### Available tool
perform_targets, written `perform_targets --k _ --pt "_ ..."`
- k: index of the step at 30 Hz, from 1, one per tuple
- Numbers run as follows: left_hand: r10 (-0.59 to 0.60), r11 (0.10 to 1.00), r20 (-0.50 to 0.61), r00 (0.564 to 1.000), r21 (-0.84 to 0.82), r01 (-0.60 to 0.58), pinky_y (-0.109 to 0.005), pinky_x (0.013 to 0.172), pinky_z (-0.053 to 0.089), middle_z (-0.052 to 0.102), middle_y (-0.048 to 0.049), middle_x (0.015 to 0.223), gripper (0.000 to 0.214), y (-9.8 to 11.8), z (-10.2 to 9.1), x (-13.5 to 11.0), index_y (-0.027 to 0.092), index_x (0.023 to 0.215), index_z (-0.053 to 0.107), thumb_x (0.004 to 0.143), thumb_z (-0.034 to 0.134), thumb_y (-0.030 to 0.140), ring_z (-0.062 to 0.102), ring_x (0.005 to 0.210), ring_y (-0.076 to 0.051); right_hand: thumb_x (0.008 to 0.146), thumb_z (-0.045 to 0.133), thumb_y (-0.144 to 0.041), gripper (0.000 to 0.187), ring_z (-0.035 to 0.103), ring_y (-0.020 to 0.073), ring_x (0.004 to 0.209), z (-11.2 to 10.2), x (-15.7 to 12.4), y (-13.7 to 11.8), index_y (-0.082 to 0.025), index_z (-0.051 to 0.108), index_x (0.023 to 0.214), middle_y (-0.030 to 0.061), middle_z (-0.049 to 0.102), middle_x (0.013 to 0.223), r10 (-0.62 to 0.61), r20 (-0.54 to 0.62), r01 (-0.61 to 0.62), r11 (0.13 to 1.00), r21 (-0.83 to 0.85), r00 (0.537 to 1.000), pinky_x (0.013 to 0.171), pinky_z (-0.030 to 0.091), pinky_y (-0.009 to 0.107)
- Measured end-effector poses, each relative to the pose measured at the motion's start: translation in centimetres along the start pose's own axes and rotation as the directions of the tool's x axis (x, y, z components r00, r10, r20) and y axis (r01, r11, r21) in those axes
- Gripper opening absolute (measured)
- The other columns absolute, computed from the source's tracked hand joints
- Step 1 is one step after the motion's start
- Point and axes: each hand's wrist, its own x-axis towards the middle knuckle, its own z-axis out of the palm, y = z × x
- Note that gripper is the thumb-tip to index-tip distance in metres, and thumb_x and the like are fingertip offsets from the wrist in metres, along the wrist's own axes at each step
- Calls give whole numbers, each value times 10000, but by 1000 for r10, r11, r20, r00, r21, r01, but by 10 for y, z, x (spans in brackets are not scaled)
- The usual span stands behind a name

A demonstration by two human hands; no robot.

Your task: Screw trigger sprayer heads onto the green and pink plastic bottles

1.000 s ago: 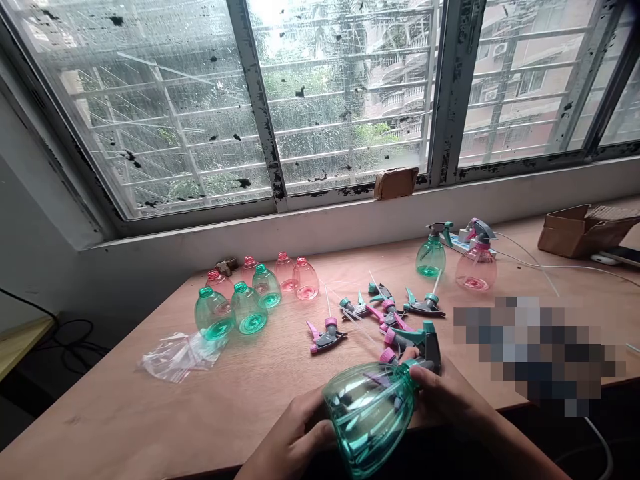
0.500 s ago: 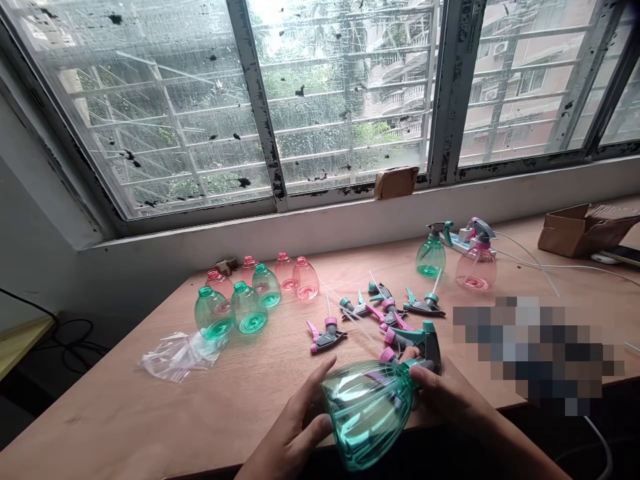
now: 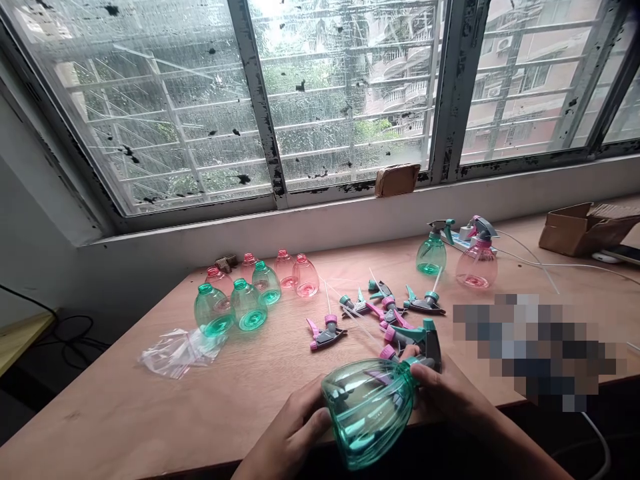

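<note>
A clear green spray bottle (image 3: pixel 370 413) lies tilted on its side in front of me, base to the left. My left hand (image 3: pixel 295 427) is closed round its base end, with the fingers partly hidden behind it. My right hand (image 3: pixel 445 387) grips the collar of the grey and green trigger sprayer (image 3: pixel 431 343) at the bottle's neck. Just beyond are loose trigger sprayers, among them a pink and grey one (image 3: pixel 327 333) and a green and grey one (image 3: pixel 425 303). Others lie heaped between these, partly behind my right hand.
Open green bottles (image 3: pixel 249 305) and pink bottles (image 3: pixel 305 277) stand at the back left, near a clear plastic bag (image 3: pixel 183 353). Two bottles with sprayers, green (image 3: pixel 431 257) and pink (image 3: pixel 477 267), stand at the back right. A cardboard box (image 3: pixel 565 230) and cables are farther right.
The green spray bottle has turned slightly about its long axis. My left fingers have slid lower behind it. My right hand has kept its hold on the collar.
</note>
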Motion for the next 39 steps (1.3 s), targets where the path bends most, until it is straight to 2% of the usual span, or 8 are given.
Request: perform_targets --k 5,8,13,19,22,28,33,39 --pt "30 993 -126 992 -108 -44 -431 1130 440 407 -73 1619 631 -9 1 -3 343 1564 362 1001 528 578 434 1435 -346 821 751 -620 461 582 151 430 2 0 -2 -199 566 841 1 682 576 -8 -11 7 1000 -23 1000 435 416 245" --pt "34 997 -154 987 -63 -44 -415 1128 438 358 -67 1642 579 -10 2 -5 352 1546 402 1016 511 558 408 1447 -341 813 759 -621 468 596 159 441 3 -1 -5 -200 558 850 -5 675 563 17 -22 -17 1000 -24 1000 438 416 242" --pt "88 996 -138 986 7 -88 -416 1123 441 405 -89 1602 525 -6 1 -3 302 1459 534 1016 487 578 401 1449 -355 820 754 -617 466 617 166 460 4 -1 -7 -198 553 854 -1 679 566 13 -17 -13 1000 -12 1000 438 419 233" --pt "-12 1000 -65 998 24 14 -488 1200 348 562 -125 1493 521 1 -2 1 221 1456 555 1056 415 525 423 1443 -351 785 773 -650 513 607 155 443 5 -2 -9 -186 567 861 1 682 548 44 -23 -45 998 -52 999 440 427 226" --pt "8 1000 -72 997 -12 -9 -490 1192 359 605 -127 1450 536 1 0 1 203 1418 591 1041 434 550 480 1392 -361 787 774 -646 510 612 153 448 5 -2 -9 -182 573 857 9 694 551 45 -17 -46 998 -49 999 444 430 224" --pt "-1 996 -183 983 -93 -16 -432 1184 366 486 -85 1582 588 -6 4 -3 297 1540 424 1018 512 553 467 1422 -322 813 759 -628 479 613 161 452 4 -1 -8 -193 563 860 11 699 563 26 -13 -27 999 -42 1000 445 434 239" --pt "7 999 -68 998 -51 -10 -419 1138 417 577 -86 1492 503 0 3 -2 265 1463 550 1027 522 516 520 1362 -326 826 734 -627 457 579 158 426 -2 1 0 -209 553 864 -8 663 559 10 -47 -11 1000 -21 999 421 411 247" --pt "15 1000 -19 1000 13 -15 -424 1141 419 637 -83 1430 495 7 0 0 239 1424 602 1041 478 526 548 1328 -344 814 744 -625 465 589 164 436 -1 1 0 -206 546 854 -1 661 563 9 -35 -9 1000 -3 999 430 426 255"
